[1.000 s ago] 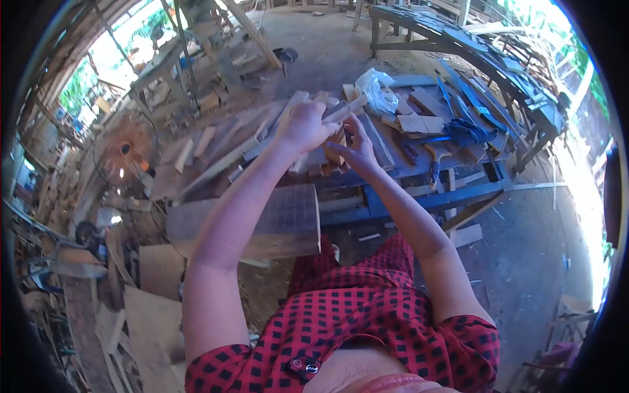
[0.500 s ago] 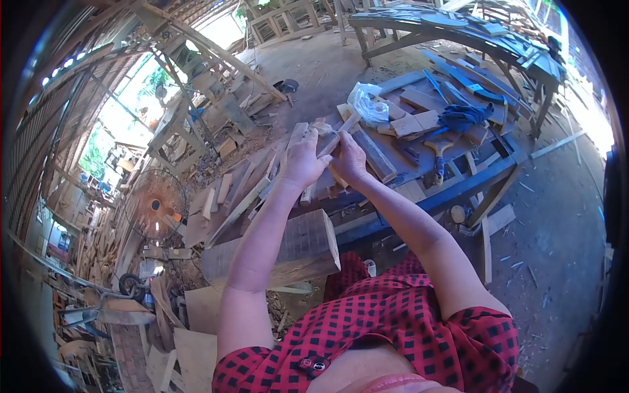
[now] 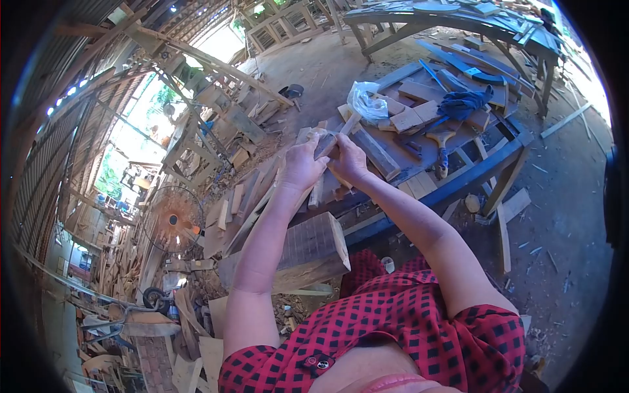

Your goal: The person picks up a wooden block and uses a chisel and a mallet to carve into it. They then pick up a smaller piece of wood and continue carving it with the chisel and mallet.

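Observation:
Both arms reach out over a low workbench strewn with timber offcuts. My left hand is closed around a short wooden piece, thumb toward the right. From the other side my right hand grips the same piece, its fingers pinched close to its end. Something pale and thin shows by the left fingertips, too small to name. A dark wooden block lies just right of my right hand. Behind it rests a clear plastic bag.
A paintbrush and a blue cloth lie on the bench's right side. A thick squared beam sits nearer my body. At left stands a round wire fan. A second table with wood strips is at the back.
The view has turned slightly, so the surroundings appear shifted. Both hands keep their hold on the wooden piece, which now shows more of its side between them.

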Action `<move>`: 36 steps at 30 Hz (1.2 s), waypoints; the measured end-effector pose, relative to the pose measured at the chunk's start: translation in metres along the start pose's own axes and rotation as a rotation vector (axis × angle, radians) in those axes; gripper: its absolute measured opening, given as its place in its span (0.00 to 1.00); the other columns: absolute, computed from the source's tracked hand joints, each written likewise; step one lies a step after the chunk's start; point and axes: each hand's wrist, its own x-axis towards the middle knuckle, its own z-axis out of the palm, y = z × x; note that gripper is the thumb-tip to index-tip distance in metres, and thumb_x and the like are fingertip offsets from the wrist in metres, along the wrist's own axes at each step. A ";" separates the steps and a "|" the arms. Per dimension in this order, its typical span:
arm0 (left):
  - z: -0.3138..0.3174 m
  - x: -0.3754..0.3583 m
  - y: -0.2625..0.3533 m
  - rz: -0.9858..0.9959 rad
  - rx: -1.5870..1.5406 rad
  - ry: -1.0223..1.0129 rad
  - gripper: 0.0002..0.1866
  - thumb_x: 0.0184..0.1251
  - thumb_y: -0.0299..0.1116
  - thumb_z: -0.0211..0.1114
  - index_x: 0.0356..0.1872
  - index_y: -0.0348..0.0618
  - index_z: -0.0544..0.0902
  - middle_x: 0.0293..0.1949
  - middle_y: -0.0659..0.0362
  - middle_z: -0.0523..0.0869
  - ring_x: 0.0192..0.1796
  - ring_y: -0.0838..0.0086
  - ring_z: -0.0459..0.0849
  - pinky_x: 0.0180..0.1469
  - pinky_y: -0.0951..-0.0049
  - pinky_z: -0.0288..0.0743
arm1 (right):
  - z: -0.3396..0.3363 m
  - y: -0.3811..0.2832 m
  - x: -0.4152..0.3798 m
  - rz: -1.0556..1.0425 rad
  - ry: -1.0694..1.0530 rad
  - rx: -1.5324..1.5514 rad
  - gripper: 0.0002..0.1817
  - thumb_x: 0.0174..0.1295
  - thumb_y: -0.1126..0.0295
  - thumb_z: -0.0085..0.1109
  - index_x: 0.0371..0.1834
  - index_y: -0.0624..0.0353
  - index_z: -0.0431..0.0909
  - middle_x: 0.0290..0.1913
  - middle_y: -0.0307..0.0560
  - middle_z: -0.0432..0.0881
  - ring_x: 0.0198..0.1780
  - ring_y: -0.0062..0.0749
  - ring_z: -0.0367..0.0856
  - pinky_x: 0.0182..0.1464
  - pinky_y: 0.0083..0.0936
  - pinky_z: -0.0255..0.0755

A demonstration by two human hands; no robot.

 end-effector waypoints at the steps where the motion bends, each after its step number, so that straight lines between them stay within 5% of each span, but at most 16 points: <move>1: 0.001 0.000 0.001 -0.007 0.003 -0.003 0.35 0.53 0.40 0.70 0.63 0.37 0.72 0.45 0.40 0.83 0.48 0.50 0.84 0.55 0.59 0.74 | -0.002 -0.001 0.000 0.009 -0.006 0.008 0.27 0.45 0.62 0.72 0.47 0.55 0.68 0.43 0.49 0.77 0.49 0.50 0.78 0.47 0.42 0.72; 11: -0.002 -0.004 0.008 -0.016 -0.029 0.017 0.35 0.52 0.38 0.71 0.63 0.39 0.73 0.46 0.41 0.84 0.49 0.51 0.84 0.55 0.60 0.74 | -0.029 -0.004 -0.003 0.072 -0.130 0.315 0.43 0.46 0.63 0.71 0.69 0.48 0.62 0.60 0.51 0.74 0.57 0.47 0.77 0.59 0.38 0.71; 17: -0.006 -0.008 0.008 -0.031 -0.074 -0.030 0.35 0.52 0.38 0.71 0.63 0.39 0.73 0.48 0.42 0.83 0.51 0.52 0.83 0.57 0.61 0.74 | -0.032 0.003 -0.012 -0.188 -0.117 0.250 0.45 0.46 0.67 0.69 0.71 0.48 0.58 0.64 0.51 0.70 0.61 0.46 0.74 0.62 0.38 0.69; 19: -0.004 -0.010 0.006 -0.022 -0.075 -0.012 0.35 0.52 0.39 0.71 0.63 0.39 0.73 0.49 0.42 0.83 0.51 0.52 0.83 0.57 0.61 0.73 | -0.031 0.008 -0.018 -0.013 -0.179 0.350 0.45 0.46 0.67 0.68 0.71 0.48 0.58 0.65 0.52 0.70 0.62 0.47 0.74 0.62 0.38 0.69; 29: -0.004 -0.010 0.006 -0.011 -0.063 0.023 0.33 0.52 0.39 0.71 0.61 0.39 0.75 0.49 0.42 0.83 0.51 0.53 0.83 0.56 0.63 0.74 | -0.001 0.039 -0.044 0.216 -0.289 0.101 0.42 0.48 0.63 0.69 0.68 0.50 0.60 0.64 0.52 0.71 0.61 0.49 0.74 0.60 0.39 0.70; 32: -0.005 -0.008 0.004 0.038 -0.098 0.018 0.34 0.50 0.40 0.71 0.61 0.38 0.75 0.42 0.40 0.84 0.44 0.50 0.84 0.50 0.58 0.75 | -0.004 0.037 -0.054 0.104 -0.056 0.029 0.35 0.51 0.63 0.67 0.63 0.52 0.65 0.53 0.51 0.77 0.56 0.49 0.77 0.56 0.38 0.72; 34: 0.005 -0.005 -0.008 0.084 -0.130 0.031 0.34 0.51 0.40 0.71 0.61 0.38 0.75 0.42 0.41 0.84 0.44 0.50 0.84 0.50 0.57 0.75 | -0.032 0.016 -0.054 0.068 0.142 0.230 0.21 0.54 0.66 0.65 0.51 0.56 0.73 0.42 0.51 0.78 0.51 0.47 0.79 0.53 0.36 0.73; 35: 0.009 -0.004 -0.015 0.112 -0.148 0.059 0.34 0.51 0.39 0.71 0.61 0.38 0.75 0.42 0.40 0.84 0.44 0.49 0.84 0.50 0.58 0.75 | -0.046 0.003 -0.052 0.051 0.197 0.354 0.08 0.64 0.68 0.59 0.39 0.62 0.77 0.34 0.42 0.74 0.39 0.25 0.76 0.45 0.22 0.71; 36: 0.014 0.000 -0.019 0.138 -0.167 0.084 0.34 0.52 0.39 0.71 0.61 0.38 0.74 0.42 0.40 0.84 0.44 0.49 0.84 0.50 0.58 0.75 | -0.066 -0.016 -0.050 -0.007 0.179 0.479 0.08 0.66 0.69 0.56 0.36 0.63 0.77 0.34 0.41 0.74 0.38 0.24 0.75 0.43 0.22 0.70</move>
